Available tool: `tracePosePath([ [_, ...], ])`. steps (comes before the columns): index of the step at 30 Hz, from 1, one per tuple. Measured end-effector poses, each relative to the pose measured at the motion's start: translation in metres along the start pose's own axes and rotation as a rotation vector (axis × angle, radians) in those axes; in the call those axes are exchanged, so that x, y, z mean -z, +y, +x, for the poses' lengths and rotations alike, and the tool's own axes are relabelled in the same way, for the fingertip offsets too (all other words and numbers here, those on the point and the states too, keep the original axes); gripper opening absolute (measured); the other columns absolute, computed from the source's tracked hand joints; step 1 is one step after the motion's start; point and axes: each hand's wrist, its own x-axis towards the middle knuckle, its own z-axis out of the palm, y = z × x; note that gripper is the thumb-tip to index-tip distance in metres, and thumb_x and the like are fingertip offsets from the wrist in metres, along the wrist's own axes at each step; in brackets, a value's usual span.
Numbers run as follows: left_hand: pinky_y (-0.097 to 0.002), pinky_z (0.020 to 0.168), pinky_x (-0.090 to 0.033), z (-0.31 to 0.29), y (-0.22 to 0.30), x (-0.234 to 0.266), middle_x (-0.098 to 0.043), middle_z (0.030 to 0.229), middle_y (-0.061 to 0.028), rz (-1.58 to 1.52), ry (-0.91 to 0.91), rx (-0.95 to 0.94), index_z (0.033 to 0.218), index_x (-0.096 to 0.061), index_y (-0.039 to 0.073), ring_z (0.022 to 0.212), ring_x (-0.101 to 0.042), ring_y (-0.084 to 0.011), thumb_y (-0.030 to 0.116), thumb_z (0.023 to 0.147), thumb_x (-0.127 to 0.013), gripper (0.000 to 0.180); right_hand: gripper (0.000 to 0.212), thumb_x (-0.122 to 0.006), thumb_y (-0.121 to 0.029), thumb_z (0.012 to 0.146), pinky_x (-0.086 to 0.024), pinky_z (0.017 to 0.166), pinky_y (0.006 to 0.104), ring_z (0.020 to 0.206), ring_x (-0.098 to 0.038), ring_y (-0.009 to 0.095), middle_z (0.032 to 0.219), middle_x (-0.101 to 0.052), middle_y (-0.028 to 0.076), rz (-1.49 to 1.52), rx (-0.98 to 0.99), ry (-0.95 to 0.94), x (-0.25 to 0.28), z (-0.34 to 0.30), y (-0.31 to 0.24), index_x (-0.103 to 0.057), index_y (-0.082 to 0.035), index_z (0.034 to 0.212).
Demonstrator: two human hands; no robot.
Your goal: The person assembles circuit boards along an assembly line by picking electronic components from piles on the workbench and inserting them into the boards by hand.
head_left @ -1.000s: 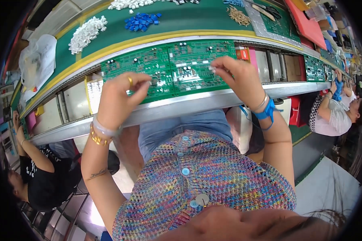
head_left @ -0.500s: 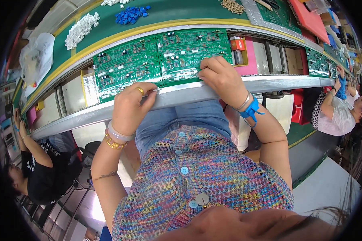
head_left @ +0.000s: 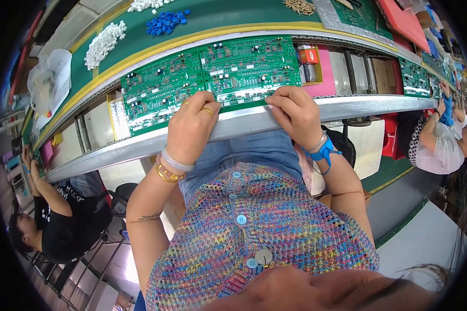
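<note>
A green circuit board set with small components lies on the rail line in front of me, with a second green circuit board directly to its right. My left hand is closed, its fingertips together over the near edge where the two boards meet. Whatever those fingers may hold is hidden. My right hand is pinched at the near edge of the right board, close to a row of white parts. Anything between its fingertips is too small to name.
A metal rail runs along the near side of the boards. Beyond them, piles of white parts, blue parts and tan parts lie on a green bench. Co-workers sit at left and right.
My left hand has moved right and slightly forward, to the seam between the boards. My right hand has shifted a little right and back toward the near edge.
</note>
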Motion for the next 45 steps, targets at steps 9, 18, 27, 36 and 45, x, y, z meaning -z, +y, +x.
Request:
tracePosePath([
  [9, -0.031, 0.063, -0.05, 0.005, -0.008, 0.016, -0.059, 0.088, -0.0031, 0.037, 0.01, -0.019, 0.081, -0.063, 0.006, 0.077, -0.06, -0.0211, 0.007, 0.072, -0.068, 0.011, 0.017, -0.066, -0.003, 0.074, -0.049, 0.063, 0.0331, 0.074, -0.06, 0.024, 0.084, -0.062, 0.007, 0.057, -0.042, -0.033, 0.007, 0.008, -0.005, -0.065, -0.007, 0.091],
  [18, -0.0326, 0.069, -0.049, 0.08, -0.104, 0.041, -0.062, 0.088, -0.0068, 0.107, 0.137, 0.073, 0.081, -0.065, 0.006, 0.081, -0.06, -0.0245, 0.01, 0.074, -0.069, 0.009, 0.019, -0.062, -0.021, 0.083, -0.049, 0.067, 0.0349, 0.074, -0.062, 0.025, 0.085, -0.064, 0.01, 0.059, 0.042, -0.225, -0.035, 0.146, 0.016, -0.064, -0.007, 0.096],
  [27, -0.0379, 0.071, -0.046, 0.099, -0.125, 0.017, -0.058, 0.084, -0.009, 0.193, 0.153, 0.032, 0.08, -0.064, 0.006, 0.083, -0.057, -0.0295, 0.013, 0.072, -0.069, 0.012, 0.031, -0.069, -0.037, 0.071, -0.049, 0.069, 0.0439, 0.079, -0.063, 0.032, 0.078, -0.065, 0.014, -0.188, -0.067, -0.212, -0.113, 0.203, 0.03, -0.067, -0.008, 0.078],
  [36, -0.0387, 0.075, -0.047, 0.09, -0.131, 0.019, -0.057, 0.094, -0.0115, 0.492, 0.031, -0.133, 0.092, -0.06, 0.003, 0.089, -0.056, -0.0297, 0.004, 0.077, -0.055, 0.015, 0.014, -0.058, -0.014, 0.076, -0.051, 0.069, 0.0423, 0.076, -0.064, 0.031, 0.079, -0.064, 0.017, -0.374, 0.04, -0.233, -0.116, 0.2, 0.016, -0.064, -0.002, 0.081],
  [45, -0.0373, 0.078, -0.048, 0.081, -0.121, 0.02, -0.054, 0.093, -0.0125, 0.34, 0.047, -0.143, 0.093, -0.058, 0.002, 0.094, -0.054, -0.0294, 0.004, 0.076, -0.051, 0.019, 0.013, -0.065, -0.016, 0.08, -0.049, 0.068, 0.0357, 0.076, -0.062, 0.028, 0.08, -0.063, 0.01, 0.033, -0.055, -0.226, -0.036, 0.129, -0.013, -0.062, -0.006, 0.088],
])
